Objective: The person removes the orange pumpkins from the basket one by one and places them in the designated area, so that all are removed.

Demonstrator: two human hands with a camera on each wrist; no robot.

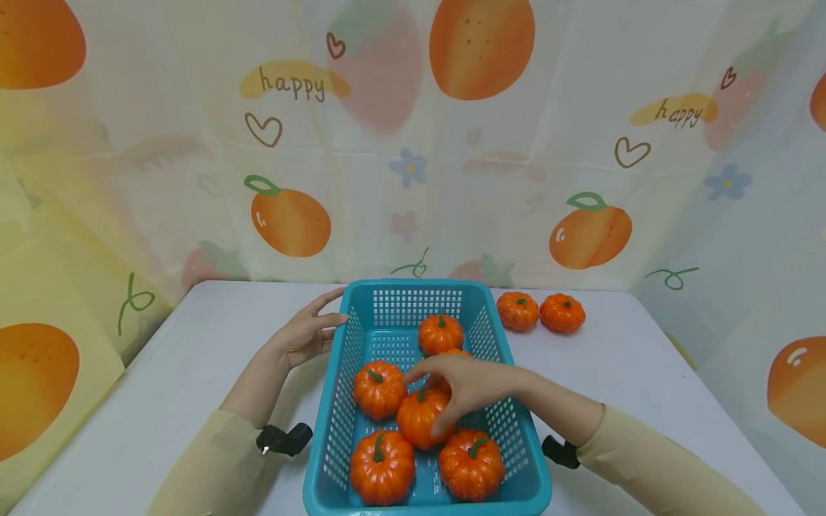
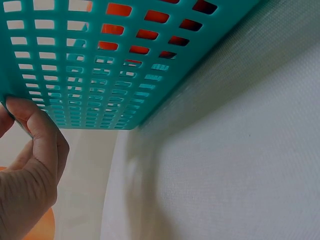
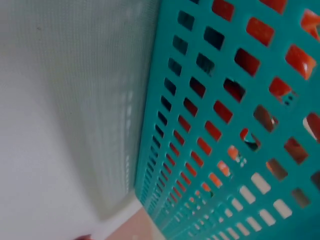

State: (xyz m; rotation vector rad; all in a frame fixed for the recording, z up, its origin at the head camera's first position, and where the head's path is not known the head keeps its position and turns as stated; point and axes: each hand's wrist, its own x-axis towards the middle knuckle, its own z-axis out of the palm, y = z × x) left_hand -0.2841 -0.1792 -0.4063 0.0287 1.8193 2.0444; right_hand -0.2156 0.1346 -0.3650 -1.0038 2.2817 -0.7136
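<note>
A teal plastic basket point(image 1: 422, 509) with lattice walls stands on the white table, holding several small orange pumpkins with green stems. My left hand point(image 1: 308, 335) grips the far part of its left rim. In the left wrist view, the fingers of that left hand point(image 2: 37, 150) pinch the edge of the basket point(image 2: 165, 82). Inside the basket, my right hand point(image 1: 474, 383) curls its thumb and fingers around a pumpkin point(image 1: 415, 421) near the middle. From the right wrist, the basket wall point(image 3: 156, 75) mostly hides that hand; orange shows through its holes.
Two more pumpkins, one point(image 1: 517, 311) beside another point(image 1: 563, 313), sit on the table point(image 1: 613, 351) just right of the basket's far end. A fruit-printed cloth point(image 1: 413, 208) hangs behind the table and along its sides.
</note>
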